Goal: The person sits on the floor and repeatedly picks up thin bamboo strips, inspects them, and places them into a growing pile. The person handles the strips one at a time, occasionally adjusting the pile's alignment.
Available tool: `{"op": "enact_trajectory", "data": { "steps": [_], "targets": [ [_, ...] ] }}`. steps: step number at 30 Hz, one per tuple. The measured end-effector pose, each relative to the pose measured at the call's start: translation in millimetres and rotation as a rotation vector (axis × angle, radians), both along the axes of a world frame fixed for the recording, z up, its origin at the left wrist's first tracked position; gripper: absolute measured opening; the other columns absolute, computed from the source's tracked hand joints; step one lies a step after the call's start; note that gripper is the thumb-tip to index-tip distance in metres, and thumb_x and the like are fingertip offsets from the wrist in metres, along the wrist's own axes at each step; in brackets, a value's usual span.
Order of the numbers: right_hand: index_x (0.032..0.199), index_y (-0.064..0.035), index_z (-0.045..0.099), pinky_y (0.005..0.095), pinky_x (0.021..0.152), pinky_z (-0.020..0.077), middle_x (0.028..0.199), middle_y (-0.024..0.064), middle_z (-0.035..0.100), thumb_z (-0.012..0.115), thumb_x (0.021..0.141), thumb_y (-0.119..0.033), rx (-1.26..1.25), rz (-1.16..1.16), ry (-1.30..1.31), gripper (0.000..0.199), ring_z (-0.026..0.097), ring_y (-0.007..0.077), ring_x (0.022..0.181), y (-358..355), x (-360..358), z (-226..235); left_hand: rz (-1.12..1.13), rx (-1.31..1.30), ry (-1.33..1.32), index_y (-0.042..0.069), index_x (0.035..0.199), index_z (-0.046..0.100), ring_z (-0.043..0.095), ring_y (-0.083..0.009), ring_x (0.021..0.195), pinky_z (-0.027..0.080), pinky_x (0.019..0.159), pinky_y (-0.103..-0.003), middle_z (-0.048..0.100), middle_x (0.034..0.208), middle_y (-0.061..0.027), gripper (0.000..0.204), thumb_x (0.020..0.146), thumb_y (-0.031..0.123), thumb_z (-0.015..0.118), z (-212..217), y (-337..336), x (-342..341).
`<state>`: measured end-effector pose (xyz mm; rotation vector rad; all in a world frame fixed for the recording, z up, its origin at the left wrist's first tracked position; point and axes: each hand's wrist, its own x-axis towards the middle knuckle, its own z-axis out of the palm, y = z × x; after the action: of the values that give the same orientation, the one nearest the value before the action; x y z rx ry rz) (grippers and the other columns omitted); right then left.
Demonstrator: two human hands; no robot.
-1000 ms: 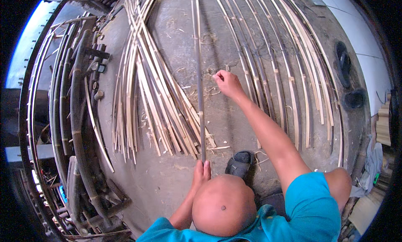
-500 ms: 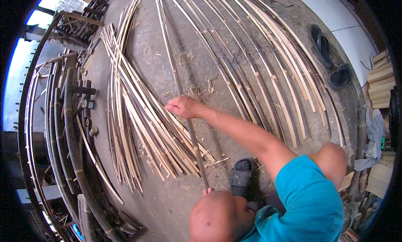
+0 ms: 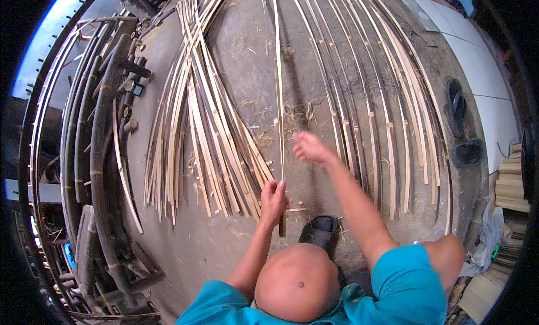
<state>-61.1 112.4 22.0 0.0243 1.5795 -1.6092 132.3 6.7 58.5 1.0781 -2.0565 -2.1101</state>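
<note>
A long, narrow bamboo strip (image 3: 278,94) runs from the far edge toward me, pale along its far part and dark at its near end. My left hand (image 3: 272,203) is closed around it close to that end. Just right of the strip, my right hand (image 3: 312,148) hovers apart from it. Slightly blurred, its fingers are loosely curled with small gaps, and I see nothing in them. Left of the held strip lies a crossed pile of pale bamboo strips (image 3: 220,151). Several more bamboo strips (image 3: 370,108) lie side by side on the right.
Thin shavings (image 3: 300,112) are scattered over the concrete floor (image 3: 241,72). A rack of bamboo poles (image 3: 96,156) stands at the left. Two dark sandals (image 3: 457,108) lie by white tiles (image 3: 477,61) at the right. My foot wears a dark sandal (image 3: 321,230).
My right hand has come off the strip and now sits to its right. More of my left hand shows, gripping the strip's near part. The view has shifted, moving the scene rightward.
</note>
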Motion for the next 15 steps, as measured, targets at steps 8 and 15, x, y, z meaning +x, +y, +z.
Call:
{"op": "enact_trajectory", "data": {
  "steps": [8,15],
  "targets": [
    [0.093,-0.0095,0.066,0.0251,0.057,0.0445,0.078,-0.0021,0.063,0.059,0.095,-0.034,-0.135,-0.044,-0.058,0.025,0.054,0.0076,0.066,-14.4,71.6,-64.6,-0.053,-0.097,0.048,0.002,0.098,0.064,0.056,-0.0085,0.072,0.046,0.061,-0.024,0.063,0.080,-0.0014,0.019,0.096,0.020,0.058,-36.9,-8.1,-24.2],
    [0.097,-0.0071,0.066,0.0249,0.060,0.0474,0.080,-0.0009,0.063,0.062,0.094,-0.029,-0.070,0.003,-0.084,0.022,0.056,0.0074,0.065,-8.0,60.8,-47.2,0.433,-0.244,0.274,0.010,0.083,0.060,0.048,-0.0042,0.050,0.038,0.041,-0.021,0.056,0.065,0.0013,0.024,0.097,0.029,0.058,-20.2,-81.3,-7.1]
  ]
}}
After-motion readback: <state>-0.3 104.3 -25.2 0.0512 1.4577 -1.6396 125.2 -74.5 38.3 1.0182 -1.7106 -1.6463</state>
